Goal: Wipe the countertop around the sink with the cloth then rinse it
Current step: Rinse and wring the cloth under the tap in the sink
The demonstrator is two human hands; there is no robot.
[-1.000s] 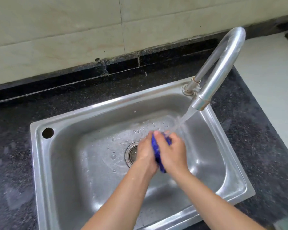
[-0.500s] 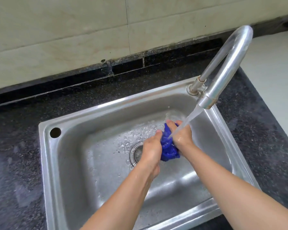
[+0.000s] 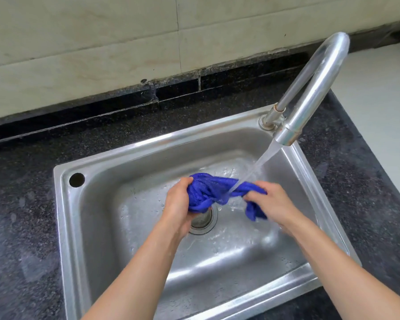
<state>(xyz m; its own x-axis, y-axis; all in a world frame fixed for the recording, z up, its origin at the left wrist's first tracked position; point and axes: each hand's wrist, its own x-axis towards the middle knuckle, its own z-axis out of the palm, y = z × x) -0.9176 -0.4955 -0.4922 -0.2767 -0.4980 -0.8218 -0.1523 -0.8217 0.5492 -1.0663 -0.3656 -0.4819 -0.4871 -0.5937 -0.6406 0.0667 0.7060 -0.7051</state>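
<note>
A wet blue cloth (image 3: 214, 190) is stretched between both hands over the stainless steel sink (image 3: 116, 158), just above the drain (image 3: 203, 219). My left hand (image 3: 179, 202) grips its bunched left end. My right hand (image 3: 271, 199) grips the right end, and a corner hangs below it. Water runs from the curved chrome faucet (image 3: 310, 88) and falls onto the middle of the cloth. Dark speckled countertop (image 3: 21, 215) surrounds the sink and looks wet.
A beige tiled wall (image 3: 102, 42) rises behind a dark backsplash strip. A round hole (image 3: 77, 180) sits in the sink rim at the back left. To the right of the counter's end lies pale floor (image 3: 379, 100).
The cloth was bunched tight between my hands; my hands have since moved apart and pulled it out wide under the running water.
</note>
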